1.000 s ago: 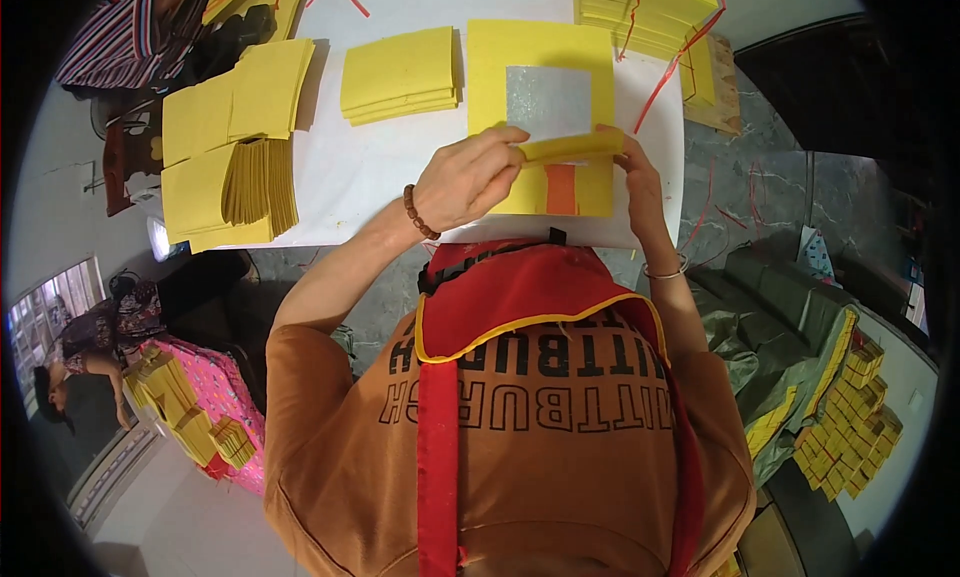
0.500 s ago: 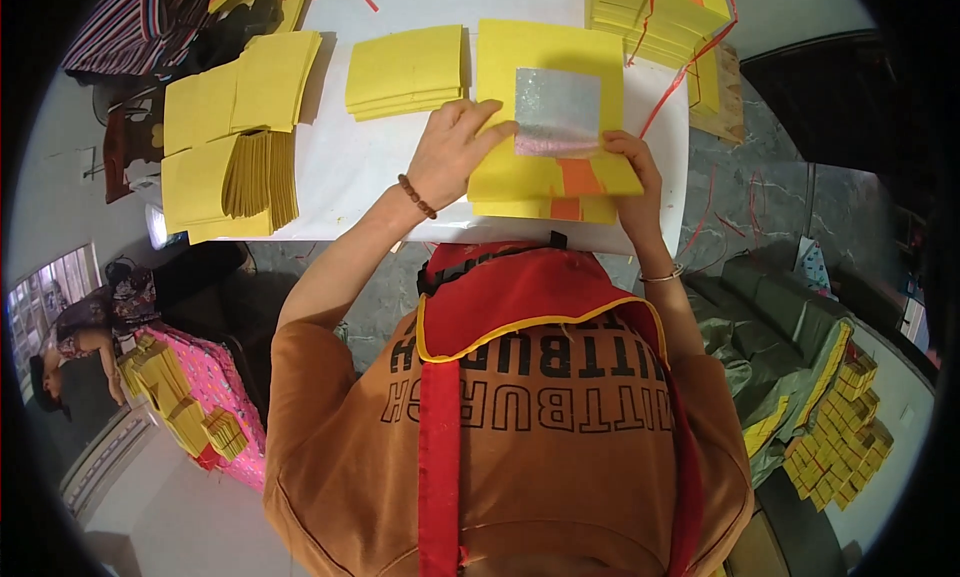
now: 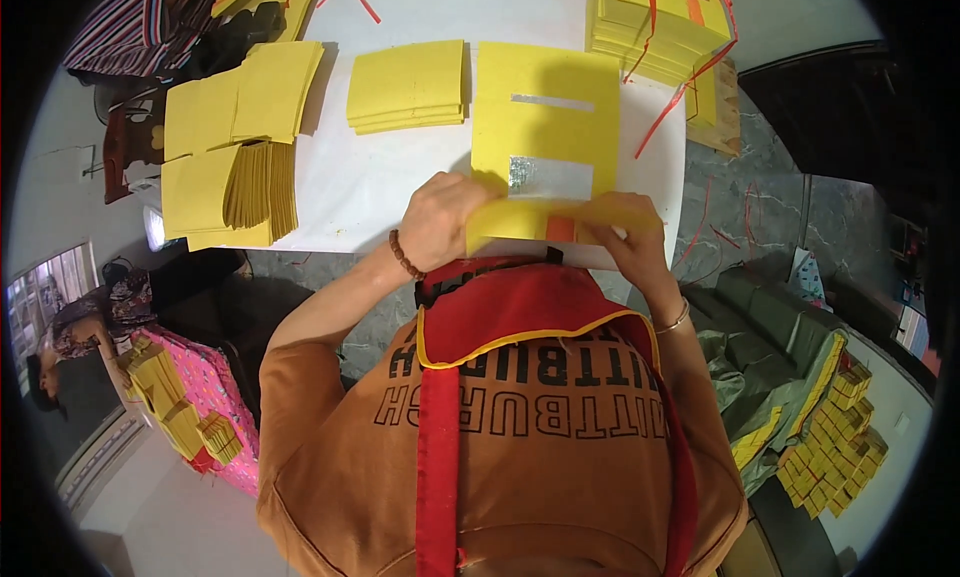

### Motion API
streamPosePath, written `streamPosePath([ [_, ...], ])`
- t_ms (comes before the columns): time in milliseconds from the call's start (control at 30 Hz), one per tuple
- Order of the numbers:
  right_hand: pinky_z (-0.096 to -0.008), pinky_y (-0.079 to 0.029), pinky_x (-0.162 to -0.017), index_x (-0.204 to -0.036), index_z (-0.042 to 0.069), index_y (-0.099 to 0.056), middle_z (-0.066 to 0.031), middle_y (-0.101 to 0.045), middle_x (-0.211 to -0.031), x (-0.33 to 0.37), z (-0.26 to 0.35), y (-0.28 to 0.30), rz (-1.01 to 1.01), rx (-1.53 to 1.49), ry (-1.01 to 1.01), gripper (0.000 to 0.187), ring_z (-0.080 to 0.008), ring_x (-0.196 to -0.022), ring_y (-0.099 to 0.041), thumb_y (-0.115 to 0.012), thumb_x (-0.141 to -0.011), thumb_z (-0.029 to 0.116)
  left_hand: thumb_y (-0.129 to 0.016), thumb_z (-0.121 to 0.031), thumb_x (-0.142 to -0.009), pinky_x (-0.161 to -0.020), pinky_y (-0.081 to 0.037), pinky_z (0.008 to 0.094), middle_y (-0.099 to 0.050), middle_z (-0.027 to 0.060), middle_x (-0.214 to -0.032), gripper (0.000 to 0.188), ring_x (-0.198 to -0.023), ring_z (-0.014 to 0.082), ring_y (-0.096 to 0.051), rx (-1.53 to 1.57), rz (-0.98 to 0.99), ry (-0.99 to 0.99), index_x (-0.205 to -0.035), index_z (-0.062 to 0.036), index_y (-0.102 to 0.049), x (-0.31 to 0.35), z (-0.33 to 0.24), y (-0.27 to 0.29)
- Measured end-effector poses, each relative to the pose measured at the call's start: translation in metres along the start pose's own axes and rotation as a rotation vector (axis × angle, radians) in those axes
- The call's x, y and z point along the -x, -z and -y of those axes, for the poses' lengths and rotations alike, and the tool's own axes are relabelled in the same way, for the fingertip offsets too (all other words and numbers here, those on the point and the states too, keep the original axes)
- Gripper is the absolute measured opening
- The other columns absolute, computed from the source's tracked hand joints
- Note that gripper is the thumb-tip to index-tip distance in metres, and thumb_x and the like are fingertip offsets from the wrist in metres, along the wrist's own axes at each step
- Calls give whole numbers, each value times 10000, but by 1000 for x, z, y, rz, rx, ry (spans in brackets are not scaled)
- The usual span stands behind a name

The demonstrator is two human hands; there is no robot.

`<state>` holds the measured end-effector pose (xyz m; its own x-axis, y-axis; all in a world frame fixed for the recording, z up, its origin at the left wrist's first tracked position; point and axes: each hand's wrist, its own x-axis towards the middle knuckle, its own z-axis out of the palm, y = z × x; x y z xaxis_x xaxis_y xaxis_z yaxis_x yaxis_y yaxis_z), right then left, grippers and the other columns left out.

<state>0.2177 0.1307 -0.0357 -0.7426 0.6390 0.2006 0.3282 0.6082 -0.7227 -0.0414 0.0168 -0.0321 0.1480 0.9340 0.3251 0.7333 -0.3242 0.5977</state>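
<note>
A yellow paper sheet (image 3: 500, 127) lies at the near edge of the table, with a silver patch (image 3: 550, 178) on it. Its near part, or a sheet on top of it, is lifted and curled, smeared by motion, and an orange patch (image 3: 560, 229) shows there. My left hand (image 3: 440, 225) grips the left end of this curled edge, fingers bent. At the right end my right hand (image 3: 638, 239) pinches the paper between thumb and fingers. Whether the paper is one sheet or several, I cannot tell.
A small stack of yellow paper (image 3: 405, 85) sits left of the sheet, with larger stacks (image 3: 200, 192) farther left. A tied yellow bundle (image 3: 655, 27) with red string stands at the far right. At left, another person's arm (image 3: 112, 352) is near yellow bundles on pink cloth.
Both hands have drawn nearer to me, bringing the paper's near edge along and curling it. A second silver strip now shows farther up the yellow paper.
</note>
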Motion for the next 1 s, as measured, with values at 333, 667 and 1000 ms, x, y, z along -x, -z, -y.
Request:
streamPosePath([
  [333,-211,-446,-670,-1170,16,-582,-65,-659,-911,-24,13,-17,-288,-671,-467,356,-89,-786,-575,-647,-828,92,-633,-168,-847,-543,-427,263,-622,47,-668,307,-560,93,-534,723,-127,670,-1091,4,-558,-13,22,-28],
  [667,-199,-449,-731,-1214,-50,-535,-74,-627,-1021,-23,-3,-26,-233,-632,-530,421,-70,-848,-545,-650,-837,96,-670,-168,-811,-520,-409,252,-603,40,-620,582,-550,98,-541,635,-113,761,-1279,-7,-364,-23,13,-17],
  [1000,-238,-466,-811,-1214,-58,-529,-127,-620,-1092,-25,-5,-30,-253,-646,-562,414,-116,-937,-576,-636,-839,80,-668,-167,-756,-904,-346,422,-483,127,-1239,519,-1162,314,-421,-327,-155,52,-1243,-95,-505,-50,-13,-12],
])
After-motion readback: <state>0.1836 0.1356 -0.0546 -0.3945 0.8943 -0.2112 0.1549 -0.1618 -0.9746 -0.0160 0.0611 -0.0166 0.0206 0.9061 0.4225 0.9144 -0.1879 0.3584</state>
